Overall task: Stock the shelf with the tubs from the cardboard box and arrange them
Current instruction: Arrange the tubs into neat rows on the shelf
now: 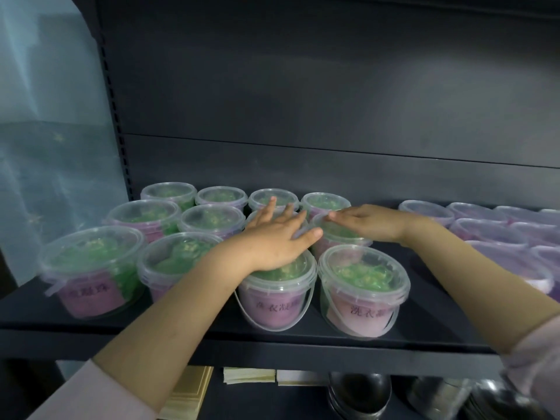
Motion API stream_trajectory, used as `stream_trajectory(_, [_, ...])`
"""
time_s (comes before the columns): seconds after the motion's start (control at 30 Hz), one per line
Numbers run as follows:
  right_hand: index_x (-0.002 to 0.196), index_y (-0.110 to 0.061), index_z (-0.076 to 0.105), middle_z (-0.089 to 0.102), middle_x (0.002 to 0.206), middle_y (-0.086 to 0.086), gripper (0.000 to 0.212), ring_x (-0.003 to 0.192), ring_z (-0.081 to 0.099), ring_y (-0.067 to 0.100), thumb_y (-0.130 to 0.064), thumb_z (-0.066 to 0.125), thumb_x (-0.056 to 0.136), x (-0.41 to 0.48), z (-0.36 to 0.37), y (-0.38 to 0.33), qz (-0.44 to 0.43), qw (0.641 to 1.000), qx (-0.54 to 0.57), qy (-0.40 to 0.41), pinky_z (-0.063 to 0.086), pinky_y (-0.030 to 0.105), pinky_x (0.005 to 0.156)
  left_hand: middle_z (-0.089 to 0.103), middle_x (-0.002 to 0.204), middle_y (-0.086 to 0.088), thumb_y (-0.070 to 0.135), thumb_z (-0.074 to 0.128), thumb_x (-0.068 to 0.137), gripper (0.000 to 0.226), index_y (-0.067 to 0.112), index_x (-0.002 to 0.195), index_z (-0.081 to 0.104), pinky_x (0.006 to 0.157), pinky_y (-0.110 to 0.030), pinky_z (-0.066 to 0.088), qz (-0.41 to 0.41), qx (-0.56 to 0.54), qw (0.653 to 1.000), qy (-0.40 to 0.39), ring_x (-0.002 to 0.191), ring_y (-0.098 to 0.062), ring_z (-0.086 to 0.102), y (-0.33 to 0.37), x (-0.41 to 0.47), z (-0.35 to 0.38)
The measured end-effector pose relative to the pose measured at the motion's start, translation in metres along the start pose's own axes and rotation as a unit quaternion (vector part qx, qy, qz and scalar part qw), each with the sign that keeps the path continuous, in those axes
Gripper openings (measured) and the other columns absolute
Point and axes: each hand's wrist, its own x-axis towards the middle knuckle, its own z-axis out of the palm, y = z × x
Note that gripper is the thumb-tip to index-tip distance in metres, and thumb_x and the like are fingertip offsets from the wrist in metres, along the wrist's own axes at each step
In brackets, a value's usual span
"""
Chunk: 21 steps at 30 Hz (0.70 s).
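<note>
Several clear lidded tubs of green pods with pink labels stand in rows on the dark shelf (424, 338). My left hand (277, 236) lies flat, fingers straight, on the lid of a front-row tub (274, 301), reaching over the tub behind it. My right hand (368, 221) is flat too, its fingertips on the lid of the middle-row tub (336, 234) beside it. Another front tub (362, 292) stands at the right end of the front row. No cardboard box is in view.
A second group of tubs with purple contents (497, 234) fills the shelf's right side, with a bare gap between the groups. The shelf's slotted upright (116, 122) rises at the left. Below the shelf lie paper stacks (188, 392) and metal bowls (359, 395).
</note>
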Motion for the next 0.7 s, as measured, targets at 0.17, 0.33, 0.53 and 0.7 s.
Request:
stream_trajectory(0.17, [0.127,-0.046,0.056,0.049,0.140,-0.022,0.050,0.128,0.043,-0.003,-0.069,0.042,0.086,-0.044,0.000,-0.002,-0.058,0.995,-0.019,0.085,0.034,0.028,0.110,0.029,0.155,0.007,0.054,0.034,0.096,0.057,0.029,0.147,0.033,0.117,-0.033,0.020,0.079,-0.091,0.984,0.133,0.144,-0.012,0.020,-0.002,-0.018,-0.015])
stream_trajectory(0.33, [0.121,-0.041,0.062,0.055,0.127,-0.029,0.039,0.121,0.043,-0.016,-0.053,0.060,0.084,-0.107,0.014,-0.010,-0.113,0.988,-0.046,0.093,0.030,0.006,0.103,0.051,0.135,0.021,0.057,0.042,0.089,0.045,0.036,0.126,0.057,0.106,-0.028,0.036,0.148,-0.051,0.982,0.106,0.123,0.001,0.044,-0.004,-0.069,-0.010])
stream_trajectory(0.53, [0.120,-0.042,0.063,0.053,0.128,-0.031,0.043,0.119,0.038,-0.024,-0.053,0.061,0.079,-0.119,0.032,-0.007,-0.096,0.992,-0.011,0.086,0.022,-0.007,0.093,0.054,0.129,0.019,0.059,0.050,0.086,0.040,0.040,0.121,0.057,0.097,-0.036,0.044,0.135,0.032,0.986,0.090,0.115,-0.007,0.051,-0.006,-0.079,-0.003])
stream_trajectory(0.7, [0.119,-0.041,0.064,0.052,0.131,-0.025,0.037,0.122,0.039,-0.019,-0.045,0.066,0.083,-0.112,0.030,-0.006,-0.075,0.995,0.002,0.068,0.023,-0.006,0.093,0.055,0.128,0.019,0.059,0.052,0.085,0.038,0.041,0.119,0.056,0.092,-0.035,0.046,0.122,0.059,0.988,0.076,0.110,-0.009,0.054,-0.003,-0.077,-0.008])
